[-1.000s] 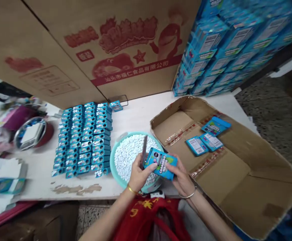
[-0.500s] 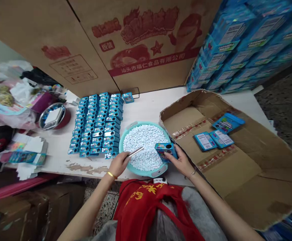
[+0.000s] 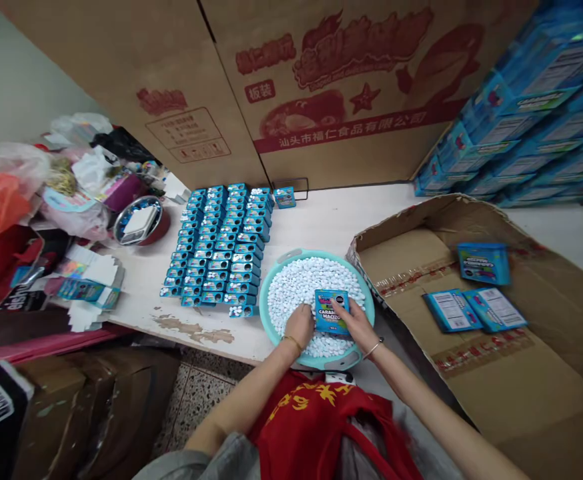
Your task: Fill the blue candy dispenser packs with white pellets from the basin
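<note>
- So, step in hand, as far as it shows: work at the teal plastic basin heaped w/ small white candies, one blue candy box held low over the pile.
- Box sits at the basin's far right side, front face up, tilted slightly, w/ "Caramelo Macizo" just readable. Can't tell from this view if it's open or what's inside.
- Next move calls for a steady hold on the box, since the loose candies sit right under it.
- Left hand: forearm angled in from lower left, hand pressed down into the candies. Fingers buried, so can't tell if they've got hold of anything.
- Right hand: forearm in from lower right, wrist bent, fingers curled on the box's top right edge, gripping it lightly.
- Nearby: rows of blue candy boxes stand on the white table left of the basin; three more blue boxes lie flat in the open cardboard carton on the right.
</note>
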Demonstrator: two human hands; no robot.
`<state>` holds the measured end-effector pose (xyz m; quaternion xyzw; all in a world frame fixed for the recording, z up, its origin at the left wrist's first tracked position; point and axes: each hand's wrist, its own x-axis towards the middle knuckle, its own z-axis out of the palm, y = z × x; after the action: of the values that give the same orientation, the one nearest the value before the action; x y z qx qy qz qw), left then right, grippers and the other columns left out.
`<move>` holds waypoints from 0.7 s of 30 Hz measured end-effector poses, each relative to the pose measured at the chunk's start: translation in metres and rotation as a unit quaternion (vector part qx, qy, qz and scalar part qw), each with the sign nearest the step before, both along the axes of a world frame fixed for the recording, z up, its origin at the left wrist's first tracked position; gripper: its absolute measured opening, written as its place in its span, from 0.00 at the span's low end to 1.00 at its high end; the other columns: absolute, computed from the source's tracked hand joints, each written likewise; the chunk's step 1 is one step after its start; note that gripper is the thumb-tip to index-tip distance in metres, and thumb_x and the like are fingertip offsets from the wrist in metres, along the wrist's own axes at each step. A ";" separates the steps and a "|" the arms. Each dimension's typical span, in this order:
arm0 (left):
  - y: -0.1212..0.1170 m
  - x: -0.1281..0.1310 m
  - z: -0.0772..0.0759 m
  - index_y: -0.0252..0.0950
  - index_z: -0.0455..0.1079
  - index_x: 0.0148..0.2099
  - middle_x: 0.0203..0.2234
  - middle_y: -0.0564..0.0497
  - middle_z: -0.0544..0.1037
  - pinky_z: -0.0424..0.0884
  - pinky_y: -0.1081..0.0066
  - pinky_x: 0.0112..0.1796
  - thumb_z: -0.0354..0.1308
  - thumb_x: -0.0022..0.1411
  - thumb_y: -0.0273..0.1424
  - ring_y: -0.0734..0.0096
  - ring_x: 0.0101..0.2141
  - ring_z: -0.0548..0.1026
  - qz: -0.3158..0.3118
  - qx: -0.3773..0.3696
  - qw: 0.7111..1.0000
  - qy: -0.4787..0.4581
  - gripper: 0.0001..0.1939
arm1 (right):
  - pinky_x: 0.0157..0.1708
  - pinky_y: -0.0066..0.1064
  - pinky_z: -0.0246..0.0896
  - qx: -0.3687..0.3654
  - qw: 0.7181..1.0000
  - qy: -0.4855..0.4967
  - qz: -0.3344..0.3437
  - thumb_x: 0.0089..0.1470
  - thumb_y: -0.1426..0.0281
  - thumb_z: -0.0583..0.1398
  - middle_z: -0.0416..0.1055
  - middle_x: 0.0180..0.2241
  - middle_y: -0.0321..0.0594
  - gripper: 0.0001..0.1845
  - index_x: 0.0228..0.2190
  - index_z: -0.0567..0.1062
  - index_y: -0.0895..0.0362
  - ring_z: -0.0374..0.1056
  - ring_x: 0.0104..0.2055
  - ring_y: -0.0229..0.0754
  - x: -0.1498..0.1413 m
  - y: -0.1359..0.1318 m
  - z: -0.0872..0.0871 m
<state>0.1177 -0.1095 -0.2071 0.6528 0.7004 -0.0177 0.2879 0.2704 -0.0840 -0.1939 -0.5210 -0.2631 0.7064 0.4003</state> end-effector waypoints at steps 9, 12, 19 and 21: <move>0.000 -0.039 0.008 0.34 0.65 0.53 0.47 0.43 0.74 0.67 0.64 0.50 0.55 0.62 0.30 0.63 0.47 0.72 -0.048 0.051 0.989 -0.129 0.17 | 0.47 0.41 0.68 0.068 0.997 -0.013 -0.043 0.43 0.57 0.68 0.76 0.45 0.38 0.25 0.44 0.73 0.51 0.71 0.46 0.46 0.038 -0.012 0.032; 0.002 -0.054 0.031 0.34 0.66 0.52 0.42 0.44 0.75 0.69 0.65 0.44 0.55 0.63 0.35 0.64 0.42 0.73 -0.086 0.099 0.975 -0.178 0.17 | 0.49 0.40 0.65 0.153 0.981 -0.113 -0.049 0.44 0.59 0.68 0.75 0.43 0.40 0.24 0.43 0.71 0.53 0.70 0.45 0.45 0.058 -0.019 0.028; 0.018 -0.066 0.105 0.34 0.67 0.51 0.37 0.46 0.75 0.69 0.69 0.40 0.52 0.65 0.37 0.69 0.38 0.73 -0.178 0.150 0.955 -0.186 0.15 | 0.50 0.43 0.63 0.345 0.876 -0.332 0.052 0.52 0.65 0.61 0.71 0.44 0.43 0.18 0.46 0.70 0.53 0.68 0.47 0.48 0.068 -0.018 0.021; 0.024 -0.063 0.125 0.35 0.67 0.51 0.37 0.47 0.75 0.69 0.69 0.40 0.50 0.66 0.37 0.69 0.38 0.73 -0.219 0.149 0.950 -0.164 0.15 | 0.50 0.43 0.64 0.389 0.849 -0.351 0.068 0.52 0.69 0.58 0.71 0.44 0.44 0.18 0.47 0.69 0.53 0.67 0.48 0.48 0.060 -0.015 0.022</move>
<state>0.0546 -0.0852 -0.0819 0.8192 0.4782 0.1317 0.2878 0.3308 -0.0986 -0.1717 -0.5167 -0.6744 0.3411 0.4023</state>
